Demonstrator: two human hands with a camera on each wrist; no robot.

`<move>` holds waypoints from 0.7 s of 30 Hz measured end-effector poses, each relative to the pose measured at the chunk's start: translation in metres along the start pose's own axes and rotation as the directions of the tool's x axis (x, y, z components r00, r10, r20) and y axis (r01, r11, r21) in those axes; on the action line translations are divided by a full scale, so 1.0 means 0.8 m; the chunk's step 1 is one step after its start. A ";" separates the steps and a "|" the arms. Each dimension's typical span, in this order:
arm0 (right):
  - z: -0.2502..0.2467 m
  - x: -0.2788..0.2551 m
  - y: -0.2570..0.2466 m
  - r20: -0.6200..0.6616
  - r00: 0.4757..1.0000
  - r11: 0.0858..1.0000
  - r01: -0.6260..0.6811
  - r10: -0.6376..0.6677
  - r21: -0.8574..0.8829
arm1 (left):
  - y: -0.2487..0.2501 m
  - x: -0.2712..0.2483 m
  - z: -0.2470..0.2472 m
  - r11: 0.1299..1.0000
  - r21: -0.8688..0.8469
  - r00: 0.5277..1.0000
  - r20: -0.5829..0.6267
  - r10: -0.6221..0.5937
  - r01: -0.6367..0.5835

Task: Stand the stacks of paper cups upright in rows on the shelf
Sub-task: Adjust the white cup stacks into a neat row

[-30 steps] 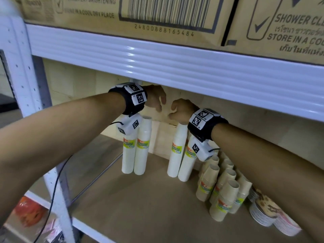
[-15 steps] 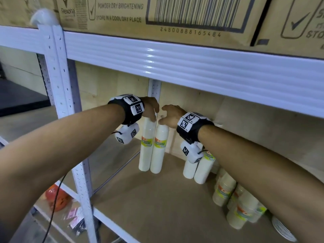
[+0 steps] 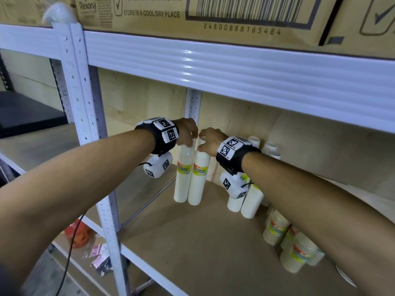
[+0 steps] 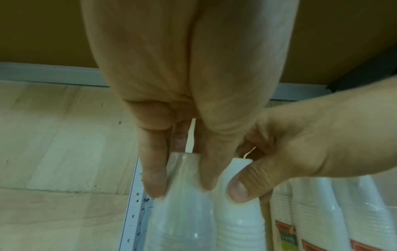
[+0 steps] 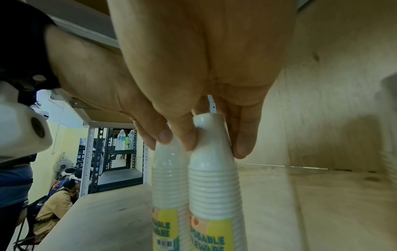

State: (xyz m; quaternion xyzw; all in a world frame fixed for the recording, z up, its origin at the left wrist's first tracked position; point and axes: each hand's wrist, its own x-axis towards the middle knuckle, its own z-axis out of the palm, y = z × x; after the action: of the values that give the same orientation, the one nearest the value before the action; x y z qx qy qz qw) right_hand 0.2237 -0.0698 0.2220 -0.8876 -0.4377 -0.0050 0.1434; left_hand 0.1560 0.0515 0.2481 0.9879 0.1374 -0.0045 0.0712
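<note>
Two tall white wrapped cup stacks stand side by side near the shelf's back left post. My left hand (image 3: 189,135) pinches the top of the left cup stack (image 3: 183,178), its fingers (image 4: 153,178) down either side of the stack's (image 4: 184,212) wrap. My right hand (image 3: 206,143) grips the top of the right cup stack (image 3: 199,180), seen close in the right wrist view with the hand (image 5: 214,144) round the stack (image 5: 212,178). Both stacks rest on the shelf board (image 3: 192,242) and lean slightly.
More white stacks (image 3: 252,199) stand upright to the right, with others (image 3: 269,148) behind my right wrist. Printed beige cup stacks (image 3: 295,246) lean at the front right, and a plate's edge (image 3: 346,276) shows past them. The white upper shelf beam (image 3: 235,75) hangs low overhead.
My right hand left the pair of stacks on the right and came over to the left pair. Both hands now hold the tops of those two stacks.
</note>
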 end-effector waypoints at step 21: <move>-0.063 -0.090 0.049 0.046 0.991 0.992 -0.128 0.128 -0.010 | 0.101 -0.017 -0.020 0.982 -0.079 0.970 0.164 0.181 -0.170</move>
State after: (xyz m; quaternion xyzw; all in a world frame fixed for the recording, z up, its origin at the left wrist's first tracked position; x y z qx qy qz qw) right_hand 0.2158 -0.1616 0.2509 -0.9142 -0.3831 0.0233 0.1303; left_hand 0.1648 -0.0272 0.2754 0.9894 0.0429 -0.0781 0.1148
